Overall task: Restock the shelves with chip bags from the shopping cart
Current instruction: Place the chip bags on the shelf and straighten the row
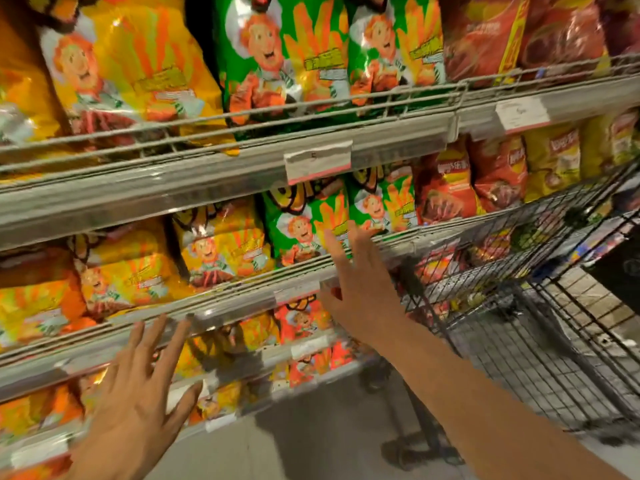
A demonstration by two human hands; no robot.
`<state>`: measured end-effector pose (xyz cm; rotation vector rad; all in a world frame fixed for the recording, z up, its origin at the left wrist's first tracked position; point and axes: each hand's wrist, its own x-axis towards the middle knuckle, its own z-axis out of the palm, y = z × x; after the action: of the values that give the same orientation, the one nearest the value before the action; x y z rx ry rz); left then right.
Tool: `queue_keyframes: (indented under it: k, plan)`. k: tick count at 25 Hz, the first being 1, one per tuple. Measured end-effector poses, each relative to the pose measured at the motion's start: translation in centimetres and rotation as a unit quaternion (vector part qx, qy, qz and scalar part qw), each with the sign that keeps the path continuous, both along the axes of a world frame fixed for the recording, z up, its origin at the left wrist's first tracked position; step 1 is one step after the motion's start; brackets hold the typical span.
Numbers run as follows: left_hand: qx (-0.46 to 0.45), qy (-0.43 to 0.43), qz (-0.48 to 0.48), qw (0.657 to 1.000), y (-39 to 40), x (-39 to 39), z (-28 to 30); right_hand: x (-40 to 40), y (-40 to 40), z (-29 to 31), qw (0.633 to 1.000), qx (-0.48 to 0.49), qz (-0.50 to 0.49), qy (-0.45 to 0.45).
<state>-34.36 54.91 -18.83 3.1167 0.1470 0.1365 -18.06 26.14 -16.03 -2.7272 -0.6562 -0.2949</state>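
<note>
Across the frame, wire-fronted shelves (242, 161) carry chip bags (304, 226); shopping cart (519, 271) at right; left hand (138, 386) and right hand (360, 289) fingers released, empty.

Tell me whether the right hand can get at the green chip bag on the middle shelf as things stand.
Probably yes. The right hand is open, its fingertips already up against the green chip bag, with only the low wire rail at the shelf front below them. The left hand is off to the side, clear of the path.
</note>
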Motion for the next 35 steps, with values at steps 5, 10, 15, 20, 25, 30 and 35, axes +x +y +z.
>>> queue_keyframes:
  k: [5, 10, 15, 20, 25, 30, 35]
  plan:
    - [-0.006, -0.004, -0.033, 0.999, -4.8, 6.7, 2.2, 4.5, 1.2, 2.2, 1.000, 0.008, 0.013, -0.022]
    - [0.026, 0.013, -0.026, 0.999, -7.3, 10.4, 1.4, 6.2, 2.4, 1.8, 0.998, 0.035, 0.041, 0.020]
    - [0.069, 0.007, -0.010, 0.998, -7.6, 10.9, -0.8, 5.9, 3.0, 0.7, 0.997, 0.046, 0.051, 0.046]
    - [0.094, -0.019, -0.006, 0.995, -7.3, 11.2, -2.6, 5.5, 3.8, 0.5, 0.994, 0.062, 0.051, 0.071]
    - [0.095, -0.018, -0.004, 0.995, -7.1, 11.4, -3.3, 4.2, 4.1, -0.3, 0.996, 0.079, 0.028, 0.010]
    - [0.098, 0.008, -0.004, 0.995, -7.4, 11.3, -2.9, 0.9, 5.1, -3.9, 0.999, 0.027, 0.019, 0.023]
    - [0.085, 0.043, -0.025, 0.995, -7.1, 10.4, -0.9, -0.2, 6.1, -3.7, 0.999, -0.016, -0.014, 0.042]
